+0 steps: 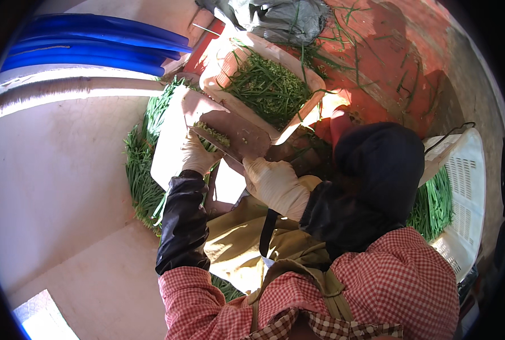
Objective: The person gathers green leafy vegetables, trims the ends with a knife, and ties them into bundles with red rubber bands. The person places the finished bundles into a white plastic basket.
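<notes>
On a cutting board (pixel 246 127), my gloved left hand (pixel 198 154) presses down a bunch of green stalks, seen only in part beneath its fingers. My gloved right hand (pixel 278 185) is closed round the handle of a wide-bladed knife (pixel 218 143). The blade lies slantwise across the board beside my left fingers. Short pale green cut pieces (pixel 213 134) lie along its far side. Just beyond the board stands a pale plastic tub (pixel 317 89) holding cut bits and long green leaves (pixel 273 85).
Long green leafy stalks (pixel 144 170) are heaped left of the board. A white slotted crate (pixel 469 187) with more greens (pixel 433 208) stands at the right. Blue rolls (pixel 95 44) lie at the upper left, a grey plastic sheet (pixel 278 19) behind the tub. Loose leaves litter the red floor (pixel 388 59).
</notes>
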A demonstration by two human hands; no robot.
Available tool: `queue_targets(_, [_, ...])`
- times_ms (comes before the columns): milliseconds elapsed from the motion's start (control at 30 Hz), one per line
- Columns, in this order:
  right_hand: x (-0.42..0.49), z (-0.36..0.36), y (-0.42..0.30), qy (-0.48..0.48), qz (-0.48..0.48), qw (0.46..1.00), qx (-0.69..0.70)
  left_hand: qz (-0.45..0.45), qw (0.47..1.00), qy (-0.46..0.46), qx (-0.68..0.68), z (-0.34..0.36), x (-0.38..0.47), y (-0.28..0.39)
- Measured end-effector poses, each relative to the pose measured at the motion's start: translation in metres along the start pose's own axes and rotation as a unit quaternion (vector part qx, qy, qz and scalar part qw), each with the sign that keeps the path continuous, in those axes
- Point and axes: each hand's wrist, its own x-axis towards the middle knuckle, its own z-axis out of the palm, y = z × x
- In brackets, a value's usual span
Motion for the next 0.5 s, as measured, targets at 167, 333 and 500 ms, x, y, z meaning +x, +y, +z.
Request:
queue_targets(167, [0.007,-0.006,0.005,-0.069,0.037,0.994,0.07,-0.009,1.0,0.014,0.016,-0.005,-0.006,0.006])
queue_targets(333, [0.023,-0.005,0.008,-0.11,0.055,0.986,0.113,-0.012,1.0,-0.003,0.024,-0.01,-0.004,0.01])
queue_targets(500, [0.041,0.005,0.006,-0.11,0.043,0.986,0.12,-0.054,0.994,-0.041,0.082,-0.02,0.004,0.014])
